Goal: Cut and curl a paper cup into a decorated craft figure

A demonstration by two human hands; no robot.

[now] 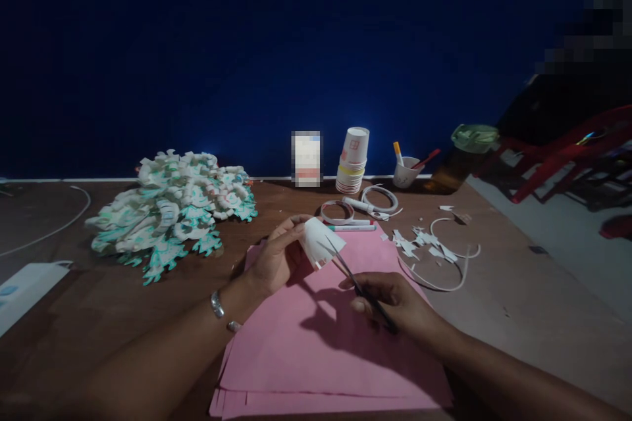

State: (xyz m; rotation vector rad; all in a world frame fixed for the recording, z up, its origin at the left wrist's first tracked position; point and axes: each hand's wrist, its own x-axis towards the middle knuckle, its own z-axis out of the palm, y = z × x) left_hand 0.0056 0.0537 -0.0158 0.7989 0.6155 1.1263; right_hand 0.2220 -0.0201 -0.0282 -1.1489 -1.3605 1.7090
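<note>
My left hand (276,256) grips a white paper cup (320,241) held on its side above a stack of pink paper sheets (316,348). A pair of scissors (353,283) is in my right hand (397,306), its fingers closed round the handles. The blades point up and left, and they meet the cup's wall. A bracelet sits on my left wrist.
A heap of cut white and teal paper cups (172,210) lies at the left. At the back stand a stack of paper cups (353,161) and a cup with pens (405,172). Cut rims, a marker (353,227) and paper scraps (429,243) lie right of the pink sheets. Red chairs (567,151) stand far right.
</note>
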